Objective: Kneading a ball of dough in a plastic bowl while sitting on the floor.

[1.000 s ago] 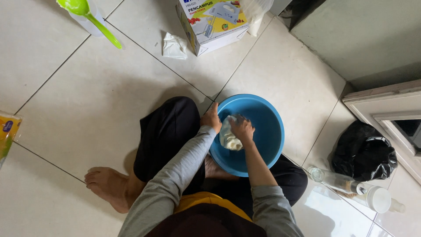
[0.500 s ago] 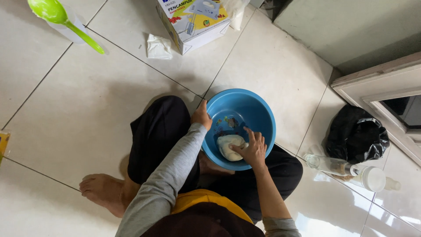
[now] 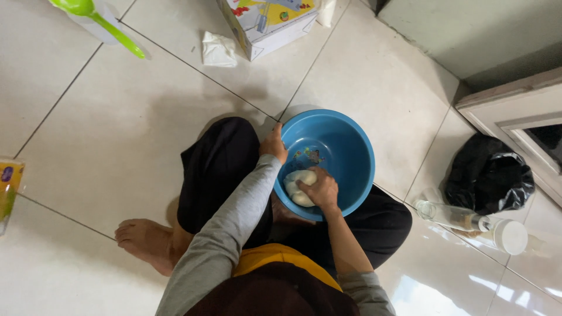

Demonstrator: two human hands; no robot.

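I sit cross-legged on a white tiled floor with a blue plastic basin [image 3: 345,146] between my knees. A pale lump of dough [image 3: 295,186] lies at the near side of the basin's bottom. My right hand [image 3: 319,188] presses down on the dough with its fingers curled over it. My left hand [image 3: 274,145] grips the basin's left rim.
A clear bottle with a white cap [image 3: 471,221] lies on the floor to the right, beside a black plastic bag [image 3: 489,175]. A printed cardboard box [image 3: 269,20] and a crumpled white tissue [image 3: 218,49] lie ahead. A green spoon [image 3: 96,17] rests at top left.
My right hand has moved from the basin's middle down to its near side, now pressing the dough against the bottom. The left hand stays on the rim.
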